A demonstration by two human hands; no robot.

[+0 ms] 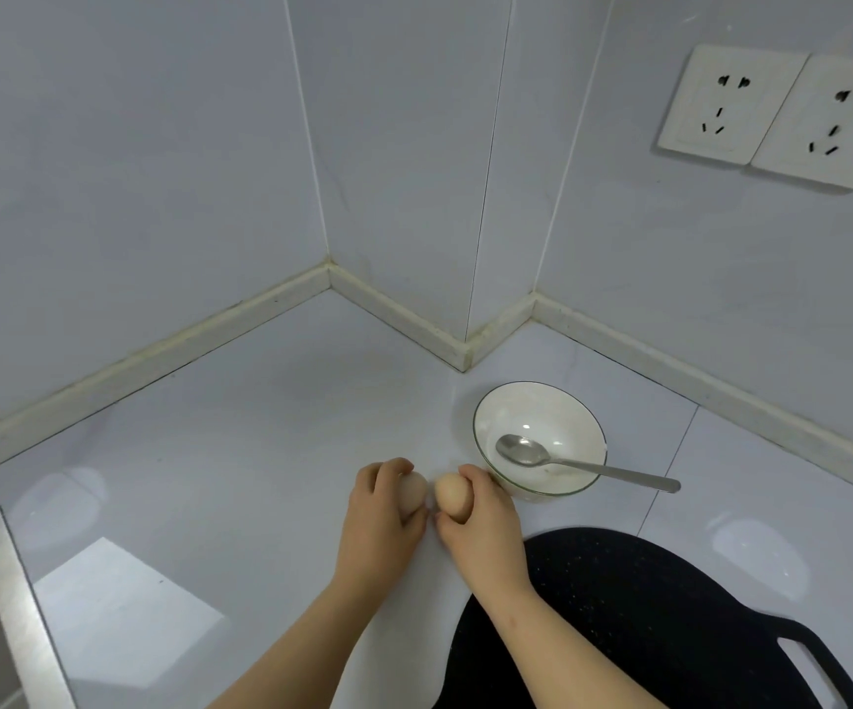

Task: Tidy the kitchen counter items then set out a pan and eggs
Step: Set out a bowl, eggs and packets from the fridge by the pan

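Pale grey tiled walls meet at a stepped corner behind a glossy white desk (240, 452), with two white wall sockets (782, 115) at the far right. Near the middle of the desk, the left hand (380, 509) is curled around a pale brown egg (412, 496), and the right hand (485, 524) is curled around a second tan egg (451, 496). Both eggs sit low over the desk, just beside each other; contact between them cannot be told. Just right of the right hand stands a white glass-rimmed bowl (516, 406) with a metal spoon (567, 465) resting in it, handle over the right rim. A black speckled cutting board (669, 621) with a handle slot lies at near right. A steel sink edge (0, 606) shows near left.
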